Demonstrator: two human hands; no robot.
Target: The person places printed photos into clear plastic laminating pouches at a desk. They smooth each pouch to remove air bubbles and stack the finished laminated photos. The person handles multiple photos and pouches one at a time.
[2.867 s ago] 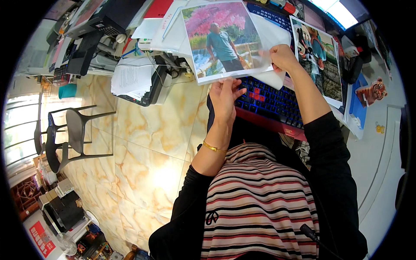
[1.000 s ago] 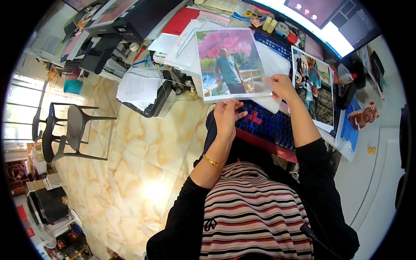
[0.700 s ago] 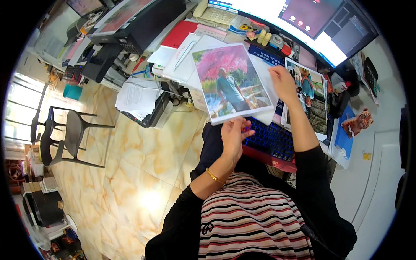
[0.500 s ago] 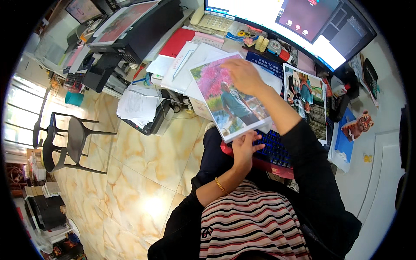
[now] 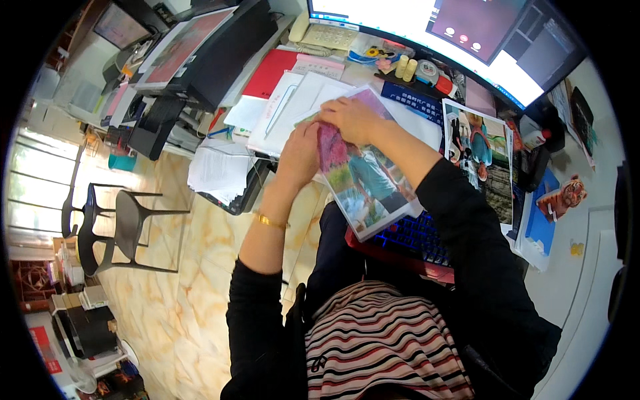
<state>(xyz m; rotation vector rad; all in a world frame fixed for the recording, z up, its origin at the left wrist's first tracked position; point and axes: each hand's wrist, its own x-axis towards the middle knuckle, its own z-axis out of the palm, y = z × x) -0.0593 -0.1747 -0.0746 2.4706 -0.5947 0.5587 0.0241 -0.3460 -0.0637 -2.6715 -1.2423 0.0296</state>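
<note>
- While both hands meet at the far end of a large photo print [image 5: 363, 180], the print lies tilted over the near edge of the desk [image 5: 587, 267], its lower corner reaching past a keyboard with blue backlit keys [image 5: 417, 243]
- Left hand [image 5: 300, 153]: fingers held together and curled against the print's upper left edge, just beside the right hand; whether they pinch the sheet or only press on it cannot be told. A gold bracelet [image 5: 270, 221] sits on the wrist below it
- Right hand [image 5: 350, 117]: laid over the print's top corner, fingers bent and close together, covering the paper beneath; its grip on the sheet is hidden
- Under and beyond the hands lies a stack of white papers [image 5: 293, 107], with a red folder [image 5: 270, 72] further out to the left
- To the right of the right forearm rests a second photo print [image 5: 480, 157], flat on the desk
- Further right of that stand a small tiger figure [image 5: 560, 199] and a blue sheet [image 5: 540, 223]
- Beyond the hands runs a wide monitor [image 5: 467, 33], with small bottles and clutter at its foot
- Left of the left hand, a black printer [image 5: 200, 57] and loose sheets [image 5: 217, 173]; below them a black chair [image 5: 113, 227] on the marbled floor
</note>
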